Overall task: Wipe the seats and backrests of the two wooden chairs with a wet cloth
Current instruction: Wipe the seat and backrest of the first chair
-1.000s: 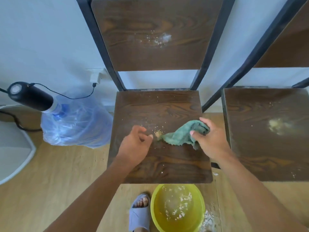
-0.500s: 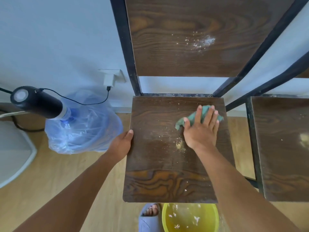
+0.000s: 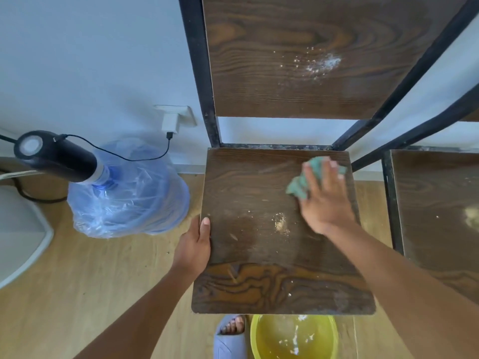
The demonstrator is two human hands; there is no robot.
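A dark wooden chair seat (image 3: 248,255) lies straight below me, with a small heap of crumbs (image 3: 281,224) near its middle. Its backrest (image 3: 259,73) stands behind and carries a white powdery smear (image 3: 321,64). My right hand (image 3: 324,200) presses flat on a green cloth (image 3: 298,186) at the seat's far right corner. My left hand (image 3: 195,246) grips the seat's left edge, thumb on top. The second chair's seat (image 3: 438,203) shows at the right with a pale smudge (image 3: 470,218).
A yellow basin (image 3: 293,338) with water sits on the floor under the seat's front edge, beside my sandalled foot (image 3: 230,338). A bagged blue water jug (image 3: 129,193) with a black pump (image 3: 54,155) stands left, cabled to a wall charger (image 3: 171,123).
My left hand left the seat's middle and took hold of its left edge. My right hand carried the cloth from the crumbs up to the far right corner.
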